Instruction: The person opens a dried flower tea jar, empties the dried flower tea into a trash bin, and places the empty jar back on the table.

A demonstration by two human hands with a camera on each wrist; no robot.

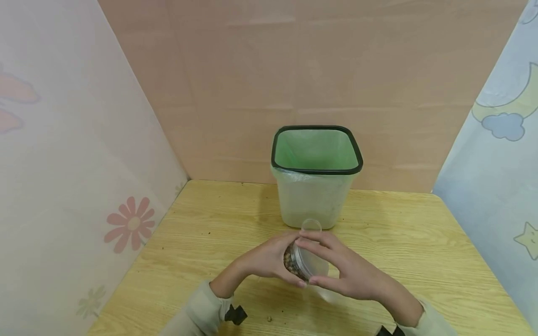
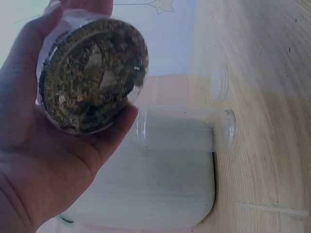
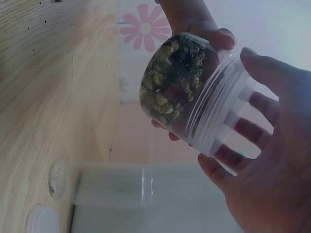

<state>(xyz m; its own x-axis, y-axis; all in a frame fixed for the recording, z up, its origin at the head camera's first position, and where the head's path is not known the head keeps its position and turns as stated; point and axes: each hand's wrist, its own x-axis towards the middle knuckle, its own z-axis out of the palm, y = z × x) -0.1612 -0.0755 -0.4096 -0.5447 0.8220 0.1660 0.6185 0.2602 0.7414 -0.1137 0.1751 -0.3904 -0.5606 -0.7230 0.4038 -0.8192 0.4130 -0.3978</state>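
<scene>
My left hand [image 1: 269,259] grips a clear plastic jar [image 3: 172,80] by its side, tilted above the table. Dried flower buds, yellowish and dark, fill it, and its base [image 2: 95,75] faces the left wrist camera. At the mouth sits a translucent screw lid [image 3: 226,114]. My right hand [image 1: 350,270] holds this lid by its edge, fingers and thumb spread around it. Behind the hands an uncovered clear jar [image 2: 187,128] stands upright on the table; in the head view mostly its round rim [image 1: 311,225] shows.
A pale green bin [image 1: 315,200] with a dark rim stands at the back of the wooden table [image 1: 227,219]. Another translucent lid [image 3: 43,221] lies on the table near the uncovered jar. Small dark crumbs dot the tabletop. Patterned sheets [image 1: 134,116] enclose the sides.
</scene>
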